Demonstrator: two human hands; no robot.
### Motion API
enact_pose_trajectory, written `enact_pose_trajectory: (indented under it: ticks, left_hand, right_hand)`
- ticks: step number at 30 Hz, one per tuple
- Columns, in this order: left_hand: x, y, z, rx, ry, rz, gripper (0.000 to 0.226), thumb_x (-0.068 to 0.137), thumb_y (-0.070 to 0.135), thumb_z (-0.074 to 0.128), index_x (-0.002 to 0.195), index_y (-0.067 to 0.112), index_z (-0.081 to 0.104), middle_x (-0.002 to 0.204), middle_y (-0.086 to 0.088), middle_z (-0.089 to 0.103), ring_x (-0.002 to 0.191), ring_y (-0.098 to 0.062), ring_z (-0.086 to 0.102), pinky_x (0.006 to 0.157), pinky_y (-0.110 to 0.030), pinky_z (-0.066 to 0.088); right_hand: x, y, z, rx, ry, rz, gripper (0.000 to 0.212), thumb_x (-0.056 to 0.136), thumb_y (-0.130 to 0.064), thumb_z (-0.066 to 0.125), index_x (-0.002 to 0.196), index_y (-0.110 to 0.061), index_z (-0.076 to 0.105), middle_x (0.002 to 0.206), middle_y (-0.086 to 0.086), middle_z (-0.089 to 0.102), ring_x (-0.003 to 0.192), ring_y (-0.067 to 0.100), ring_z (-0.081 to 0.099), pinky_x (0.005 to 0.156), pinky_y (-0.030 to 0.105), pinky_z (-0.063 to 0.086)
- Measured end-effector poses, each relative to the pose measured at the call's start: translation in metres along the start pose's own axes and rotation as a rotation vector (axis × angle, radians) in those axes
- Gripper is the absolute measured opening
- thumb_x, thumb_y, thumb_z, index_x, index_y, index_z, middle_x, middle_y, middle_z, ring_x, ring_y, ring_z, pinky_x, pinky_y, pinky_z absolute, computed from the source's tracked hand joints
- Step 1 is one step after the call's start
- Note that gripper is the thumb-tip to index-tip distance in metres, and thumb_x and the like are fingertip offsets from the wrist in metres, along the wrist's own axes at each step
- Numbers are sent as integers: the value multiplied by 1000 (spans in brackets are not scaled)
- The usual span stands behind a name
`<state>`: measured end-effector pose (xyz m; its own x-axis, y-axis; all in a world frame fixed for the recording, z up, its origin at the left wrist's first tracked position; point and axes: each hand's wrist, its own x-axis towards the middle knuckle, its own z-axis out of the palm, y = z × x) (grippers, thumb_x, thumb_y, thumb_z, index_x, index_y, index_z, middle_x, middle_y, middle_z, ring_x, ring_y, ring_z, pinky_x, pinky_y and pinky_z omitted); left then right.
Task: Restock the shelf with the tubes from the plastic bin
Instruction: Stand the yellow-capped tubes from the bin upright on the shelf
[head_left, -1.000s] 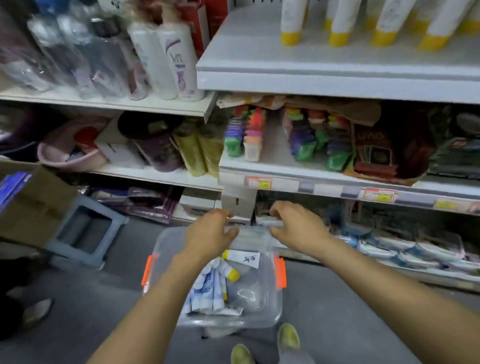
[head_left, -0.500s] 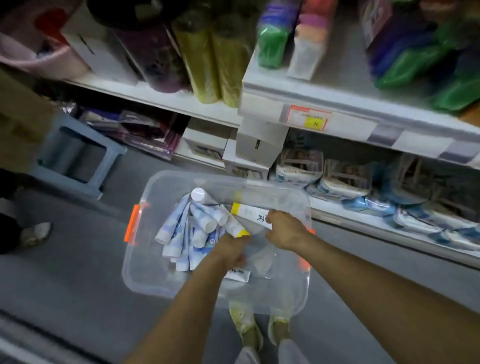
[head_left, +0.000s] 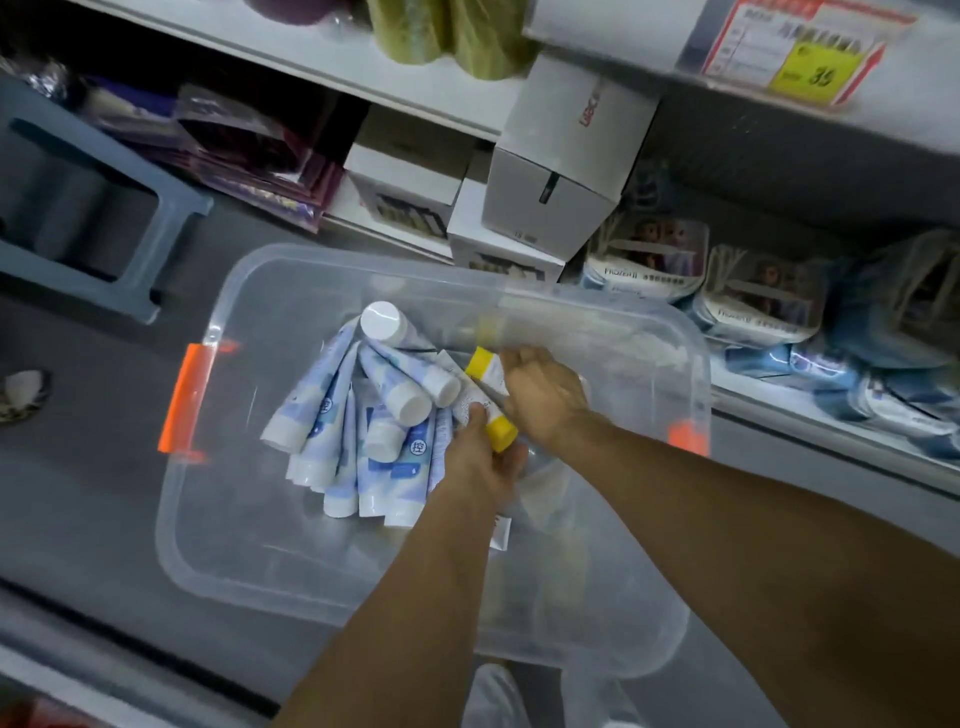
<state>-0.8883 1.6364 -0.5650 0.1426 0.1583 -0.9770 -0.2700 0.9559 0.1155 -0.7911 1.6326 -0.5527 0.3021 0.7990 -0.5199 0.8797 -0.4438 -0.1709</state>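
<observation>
Left hand (head_left: 480, 467) curled round white tube (head_left: 500, 430), yellow cap showing. Right hand (head_left: 545, 400) just beside, gripping second yellow-capped tube (head_left: 483, 366). Both inside clear bin (head_left: 218, 519), near middle. Fan of blue-white tubes (head_left: 363, 415) touching left hand, toward bin's orange-latched left edge. Bin before bottom shelf (head_left: 753, 387) front edge, grey floor (head_left: 78, 493) around.

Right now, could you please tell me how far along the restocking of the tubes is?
Done: nothing I can confirm, since no restocked tube is in view.
In hand: inside the bin, the left hand grips a yellow-capped tube and the right hand grips a second yellow-capped tube.
Left: a pile of blue tubes lies in the bin, waiting to be shelved.
</observation>
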Motion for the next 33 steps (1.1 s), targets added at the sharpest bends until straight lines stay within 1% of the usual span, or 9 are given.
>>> enact_pose_trajectory:
  ticks: [2,6,8,13,18,23,28,31,33]
  left_hand:
    - [4,-3,-2,6,-11,57,39,97,30,53,131,12,51,117,-13,64,99,-27,64,94,-46,51]
    - [-8,-2,-5,59,-31,54,33,99,19,51,130,9,52,109,-14,64,83,-22,63,51,-29,58]
    - [-22,1,-7,96,-42,8,29,98,20,52,125,8,54,104,-15,64,80,-23,62,45,-26,55]
    - [-54,5,-15,264,-85,-63,11,95,14,52,99,6,58,79,-13,61,64,-19,58,44,-24,52]
    - [-78,1,-29,428,-56,-33,5,87,8,56,92,8,59,64,-6,61,46,-11,55,46,-22,49]
    - [-110,5,-50,516,-41,95,9,84,7,68,90,8,61,61,-4,61,53,-13,52,52,-23,47]
    - [-161,16,-42,559,-36,332,30,80,0,67,109,6,63,88,-9,71,75,-23,66,61,-29,53]
    - [-203,25,-27,533,-107,430,33,82,-2,66,111,10,58,89,-6,69,71,-17,64,49,-21,52]
    - [-231,31,-18,498,-172,471,34,83,-1,67,112,14,57,93,-6,68,74,-17,64,55,-25,55]
  right_hand:
    - [-1,1,6,-22,-65,1,38,97,-20,46,132,-5,44,132,14,48,125,29,44,91,38,45]
    - [-4,7,0,105,-149,144,44,88,-34,63,124,-10,53,127,11,50,117,28,54,85,33,45]
    - [-7,7,-5,163,-183,210,44,84,-36,67,119,-12,54,124,10,56,114,29,58,80,30,43]
    - [-28,9,-2,295,-275,346,59,82,-27,69,129,-8,40,128,10,56,118,30,56,83,33,44]
    - [-54,9,-6,396,-357,417,54,81,-33,69,125,-10,47,128,9,55,116,28,57,83,32,45]
    - [-79,6,-30,714,-338,504,43,76,-26,72,109,-7,52,98,10,57,79,25,58,56,27,45]
    - [-111,3,-85,1075,-158,497,14,78,-12,68,71,-5,58,60,8,53,45,15,43,40,22,30]
    - [-135,-3,-123,1266,-45,426,13,82,-8,66,70,-5,61,55,7,53,41,13,43,40,22,34]
    - [-152,-8,-146,1437,5,372,10,84,-4,65,74,-3,63,54,9,54,40,12,46,40,21,39]
